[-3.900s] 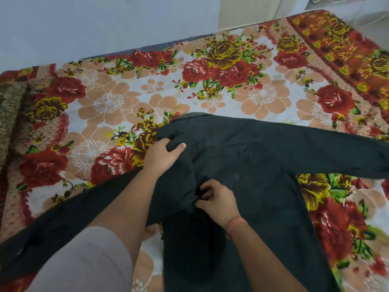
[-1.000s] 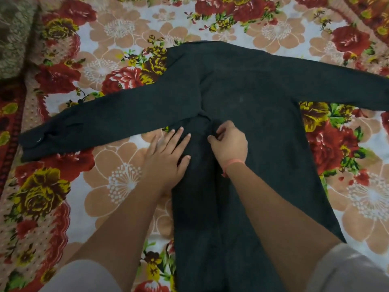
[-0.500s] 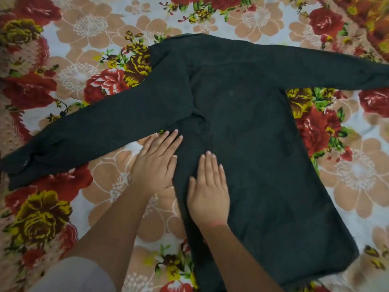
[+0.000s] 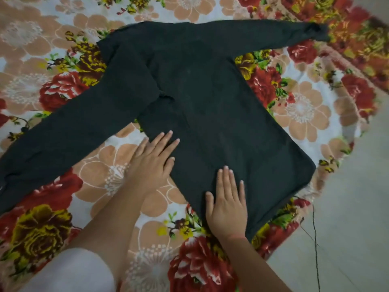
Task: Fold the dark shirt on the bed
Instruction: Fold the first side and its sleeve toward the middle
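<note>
Item: dark shirt (image 4: 202, 98), one, long-sleeved, lying spread flat on the bed, body running diagonally from the collar end at upper left to the hem corner at lower right. Two sleeves: the left sleeve (image 4: 63, 140) is stretching out toward the picture's left edge; the right sleeve (image 4: 273, 34) is reaching toward the upper right, its cuff bunched. A small pucker is showing where the left sleeve meets the body.

Hands: two. The left hand (image 4: 151, 163) is lying flat, fingers (image 4: 166, 140) released and spread, partly on the shirt's side edge and partly on the bedsheet. The right hand (image 4: 228, 205) is pressing flat on the lower body of the shirt near the hem, fingers extended, gripping nothing. A thin reddish band is sitting at the right wrist.

Step in hand, as judged: smoothing the laid-out garment; no fold is showing yet. The next move is probably calling for one sleeve to be pinched and carried across the body, keeping the panel flat.

Surroundings: one floral bedsheet (image 4: 305, 114), red, yellow and peach blooms, covering the bed; pale floor (image 4: 357, 207) at right; one light sleeve (image 4: 69, 272) on the person's left arm.
</note>
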